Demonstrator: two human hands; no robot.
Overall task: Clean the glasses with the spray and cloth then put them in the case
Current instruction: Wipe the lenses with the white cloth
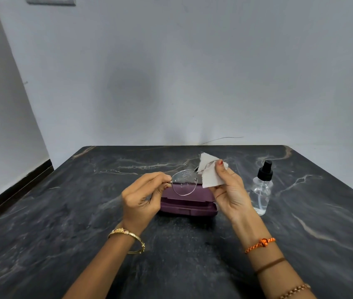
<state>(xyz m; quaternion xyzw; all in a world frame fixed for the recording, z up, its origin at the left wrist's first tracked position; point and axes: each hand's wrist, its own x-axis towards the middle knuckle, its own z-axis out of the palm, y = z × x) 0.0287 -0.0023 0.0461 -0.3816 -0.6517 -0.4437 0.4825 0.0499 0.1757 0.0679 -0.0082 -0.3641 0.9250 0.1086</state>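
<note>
Head view: the spray [262, 186] stands on the surface [63, 234] right of the closed case [189, 205]. Your left hand [143, 197] pinches the glasses [184, 182] above the case; your right hand [230, 190] fingers clamp the cloth [211, 173] over one lens.

A dark marble-patterned table [63, 223], veined with pale streaks, stood pushed against a plain grey-white wall [171, 72]. A thin wire [223, 139] curved along the wall just above the table's far edge. A pale switch plate [50, 0] sat at the top left, and a dark skirting board [13, 186] ran along the left wall's base.
</note>
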